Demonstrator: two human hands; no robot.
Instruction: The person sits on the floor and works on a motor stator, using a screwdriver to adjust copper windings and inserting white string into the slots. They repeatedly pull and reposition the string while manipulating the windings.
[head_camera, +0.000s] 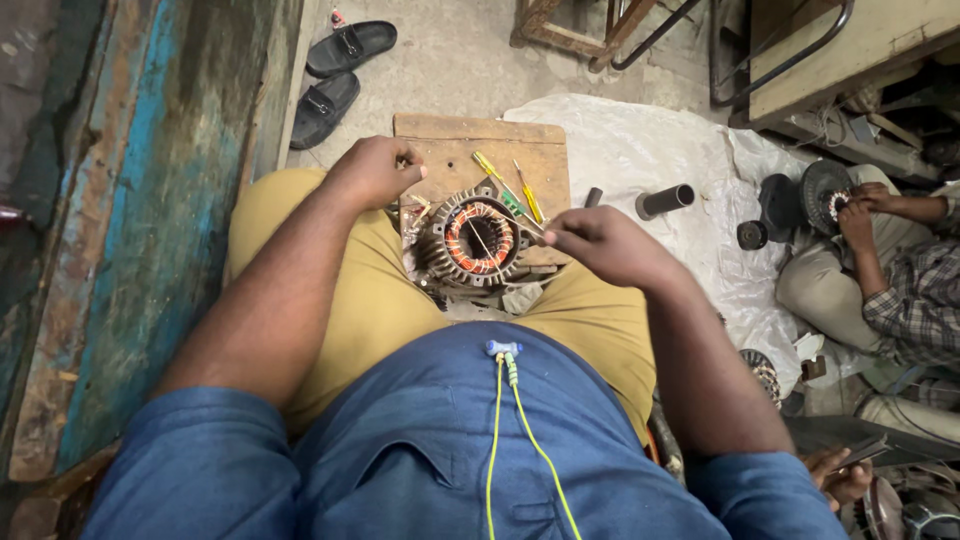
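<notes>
In the middle of the frame, a round motor stator (478, 243), resting on the lap and against a wooden board (480, 150). Grey ribbed metal shell outside, copper-orange winding in a ring inside, dark hollow at the centre. Across the opening, a thin pale wire (487, 248), running toward the right hand (600, 245). Right hand just right of the stator, fingers pinched narrow on the end of this wire. Left hand (372, 170) at the upper left of the stator, closed into a loose fist at the rim; whether something is held inside, cannot tell. On the board, above the stator, two screwdrivers with yellow handles (505, 185), lying slanted. Further right, on a white plastic sheet (650, 150), a dark short tube (665, 200). At the upper left, a pair of black sandals (335, 75) on the floor. At the right edge, another person seated, both hands on a second round motor part (825, 195). At the bottom, a blue shirt with a yellow-green cable (505, 440) hanging down.
</notes>
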